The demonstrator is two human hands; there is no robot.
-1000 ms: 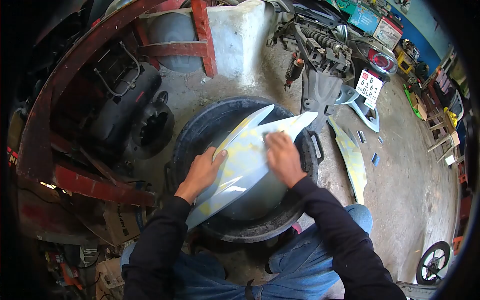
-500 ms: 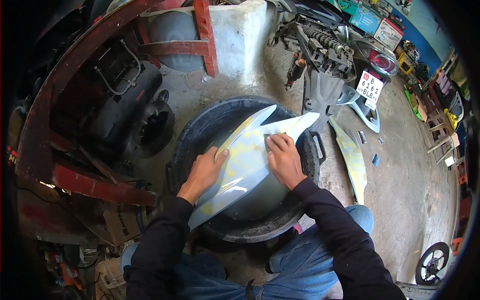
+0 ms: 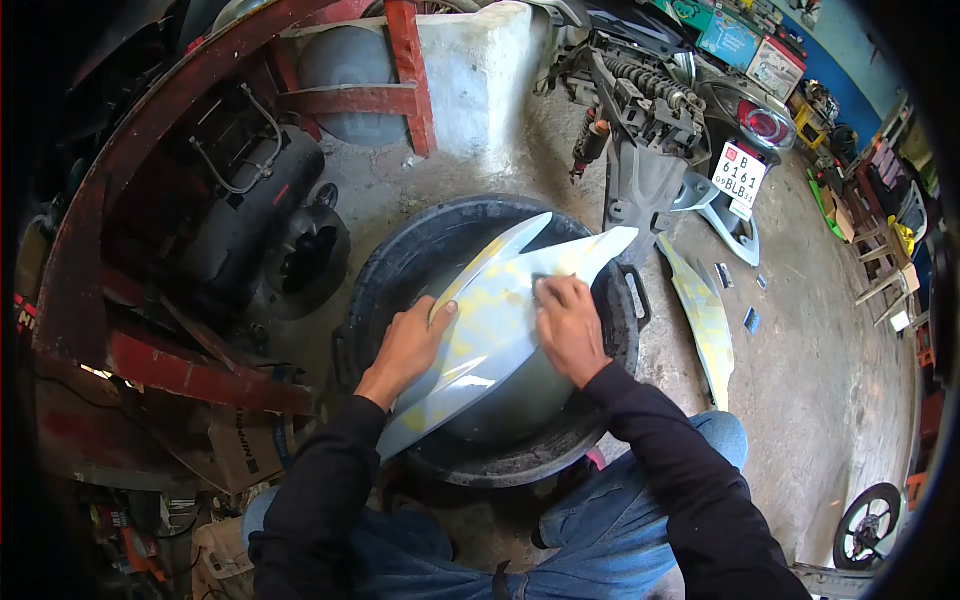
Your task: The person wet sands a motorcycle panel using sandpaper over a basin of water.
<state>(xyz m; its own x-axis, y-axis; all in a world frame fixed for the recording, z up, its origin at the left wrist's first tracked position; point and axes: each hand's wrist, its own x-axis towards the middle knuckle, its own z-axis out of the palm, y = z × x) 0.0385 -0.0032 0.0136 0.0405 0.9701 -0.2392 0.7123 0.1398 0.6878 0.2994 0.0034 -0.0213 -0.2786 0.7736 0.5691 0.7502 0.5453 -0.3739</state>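
Observation:
A pale grey-white body panel with yellowish patches (image 3: 485,320) lies slanted across a round black tub (image 3: 480,470) that holds cloudy liquid. My left hand (image 3: 408,345) grips the panel's left edge, thumb on the top face. On the panel's right part rests my right hand (image 3: 572,325), its fingers bent and pressed together over a small dark piece, mostly hidden under the fingertips. The panel's pointed tips reach toward the tub's upper right rim.
A second patchy panel (image 3: 702,320) lies on the floor to the right, near small blue pieces (image 3: 751,320). Beyond the tub stands a partly stripped motorcycle (image 3: 650,130). A red frame (image 3: 345,98) and black tank (image 3: 240,200) are at left; a wheel (image 3: 866,527) is lower right.
My right hand has shifted slightly over the panel's surface, with its fingers now lower and more curled. My left hand keeps its hold, and the panel has barely moved.

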